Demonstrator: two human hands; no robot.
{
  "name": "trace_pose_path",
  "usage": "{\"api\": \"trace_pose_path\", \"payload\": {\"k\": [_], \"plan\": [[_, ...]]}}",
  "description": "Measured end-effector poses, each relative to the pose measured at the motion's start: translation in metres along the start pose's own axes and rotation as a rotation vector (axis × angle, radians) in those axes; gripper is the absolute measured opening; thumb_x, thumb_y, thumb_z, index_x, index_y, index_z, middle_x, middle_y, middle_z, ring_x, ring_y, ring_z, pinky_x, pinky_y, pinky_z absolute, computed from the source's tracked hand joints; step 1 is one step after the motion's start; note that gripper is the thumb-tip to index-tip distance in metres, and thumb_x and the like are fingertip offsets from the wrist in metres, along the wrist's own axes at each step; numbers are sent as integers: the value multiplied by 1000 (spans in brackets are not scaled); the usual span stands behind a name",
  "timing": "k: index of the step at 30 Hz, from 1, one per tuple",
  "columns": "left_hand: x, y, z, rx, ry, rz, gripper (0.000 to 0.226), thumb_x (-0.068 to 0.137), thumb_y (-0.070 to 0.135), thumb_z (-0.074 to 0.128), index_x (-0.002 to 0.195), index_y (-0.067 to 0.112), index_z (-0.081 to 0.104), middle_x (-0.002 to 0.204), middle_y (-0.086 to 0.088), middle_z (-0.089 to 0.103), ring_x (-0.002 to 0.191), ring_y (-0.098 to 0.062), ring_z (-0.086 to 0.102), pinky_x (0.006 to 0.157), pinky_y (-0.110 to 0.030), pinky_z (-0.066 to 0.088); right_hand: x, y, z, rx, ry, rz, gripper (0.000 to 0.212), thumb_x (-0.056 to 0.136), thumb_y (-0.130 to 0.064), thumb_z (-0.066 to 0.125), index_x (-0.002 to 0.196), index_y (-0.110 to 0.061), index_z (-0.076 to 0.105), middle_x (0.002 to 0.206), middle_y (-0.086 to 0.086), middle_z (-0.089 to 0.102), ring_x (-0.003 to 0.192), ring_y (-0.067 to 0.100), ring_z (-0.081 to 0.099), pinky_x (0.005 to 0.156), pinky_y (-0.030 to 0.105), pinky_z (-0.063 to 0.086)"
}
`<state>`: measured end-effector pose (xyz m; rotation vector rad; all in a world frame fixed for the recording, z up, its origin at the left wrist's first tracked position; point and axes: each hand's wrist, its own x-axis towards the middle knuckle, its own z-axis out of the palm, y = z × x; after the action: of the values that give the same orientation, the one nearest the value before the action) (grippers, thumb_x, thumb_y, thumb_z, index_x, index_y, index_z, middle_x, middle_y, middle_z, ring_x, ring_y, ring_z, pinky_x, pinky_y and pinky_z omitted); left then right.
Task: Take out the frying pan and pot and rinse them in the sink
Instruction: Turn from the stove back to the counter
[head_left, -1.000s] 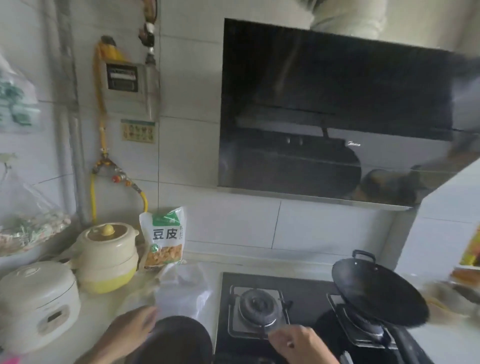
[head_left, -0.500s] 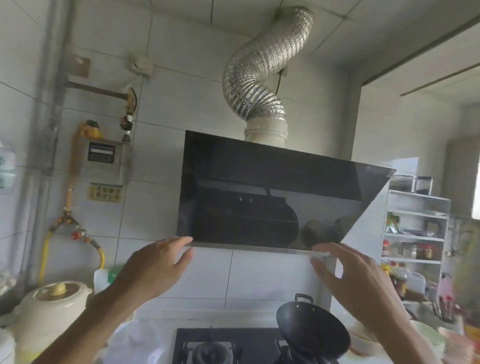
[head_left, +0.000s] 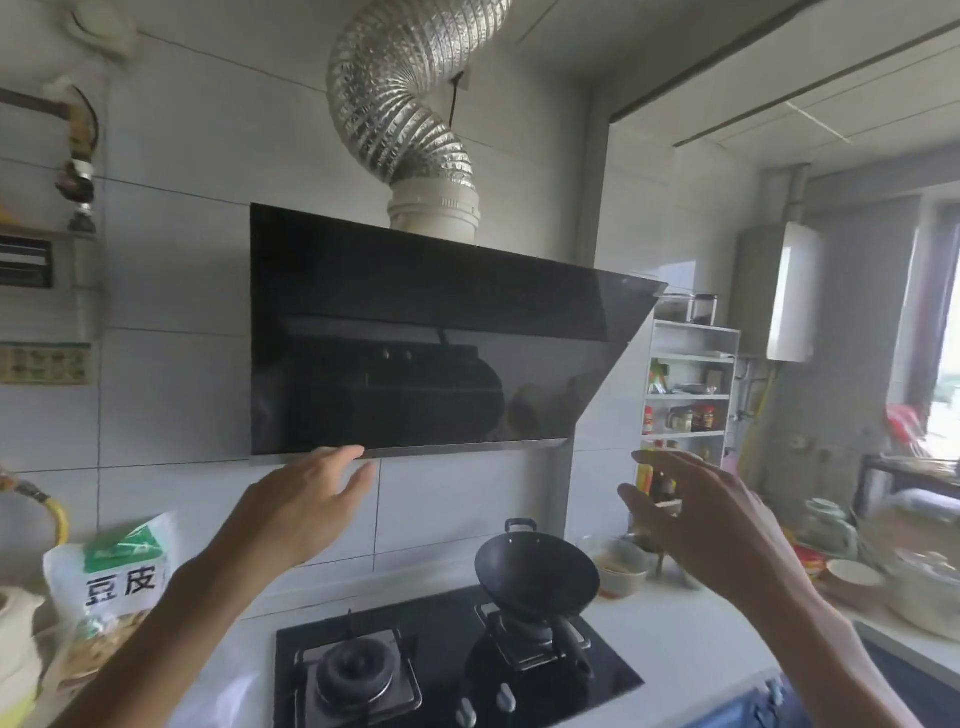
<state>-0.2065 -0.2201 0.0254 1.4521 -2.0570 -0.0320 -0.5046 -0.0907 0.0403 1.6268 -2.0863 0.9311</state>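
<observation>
A black frying pan sits tilted on the right burner of the black gas stove, its handle pointing toward me. My left hand is raised in the air, fingers apart, just below the lower edge of the black range hood. My right hand is also raised and empty, fingers spread, up and to the right of the pan. Neither hand touches anything. A sink corner shows at the lower right. I see no pot I can be sure of.
A snack bag and a cream ceramic pot stand on the left counter. Bowls and dishes crowd the counter right of the stove. A white shelf rack with bottles stands behind them. The left burner is bare.
The view tilted up from the stove and then swung right. Both hands rose from near the stove's front edge to hood height; they now sit slightly lower in view and stay empty.
</observation>
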Motion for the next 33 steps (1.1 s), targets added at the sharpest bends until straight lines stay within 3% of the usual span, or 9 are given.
{"api": "trace_pose_path", "payload": {"k": [3,7,12,17,21,25,28,31,33], "plan": [[3,17,25,9,2,77,49,97,50,24,140,31,38,149,13,39,135,-12,40,107,-33,35,-10,20,-6,-26,-2,64,44,86,-55,53,127,-41,55,132,-16,58,99,11,61,75,29,44],[14,62,60,-14,-45,181,50,96,50,23,140,31,38,149,14,38,135,-10,39,106,-31,35,-26,68,-18,-40,51,144,40,85,-50,58,123,-37,60,128,-14,62,108,15,62,72,27,42],[28,153,114,-79,-101,300,50,96,51,26,140,31,38,149,14,37,135,-10,38,107,-32,34,-43,153,-39,-72,75,255,38,84,-45,61,122,-37,60,127,-11,62,108,17,62,84,35,49],[37,274,183,-148,-185,425,49,96,53,26,140,34,35,150,14,35,136,-13,39,108,-36,34,-54,262,-76,-182,131,340,38,84,-47,62,121,-40,60,119,-11,66,83,8,56,63,26,37],[42,386,237,-208,-244,496,49,97,51,27,141,32,36,149,12,38,133,-16,41,106,-38,34,-55,358,-111,-240,138,415,41,84,-48,60,124,-39,59,123,-10,65,102,16,64,70,28,42],[37,497,292,-271,-238,564,45,96,49,31,138,33,40,146,12,42,131,-17,43,103,-37,37,-62,457,-140,-273,135,487,40,84,-50,58,124,-42,55,121,-13,64,98,15,65,71,29,42],[34,573,325,-276,-274,641,46,96,48,33,138,32,41,146,9,44,133,-17,41,106,-40,36,-72,523,-161,-273,92,582,40,85,-51,56,124,-43,53,116,-16,66,108,14,62,83,34,48],[31,644,360,-292,-289,693,46,96,47,33,138,31,41,144,8,46,131,-18,43,105,-37,34,-82,584,-182,-268,89,643,37,85,-52,56,121,-42,56,112,-24,64,103,2,62,86,34,48],[29,688,388,-311,-319,742,45,96,48,34,138,32,42,144,8,46,131,-17,43,104,-35,33,-89,620,-191,-257,116,677,25,85,-50,58,109,-48,59,91,-34,58,83,-15,55,71,22,44]]}}
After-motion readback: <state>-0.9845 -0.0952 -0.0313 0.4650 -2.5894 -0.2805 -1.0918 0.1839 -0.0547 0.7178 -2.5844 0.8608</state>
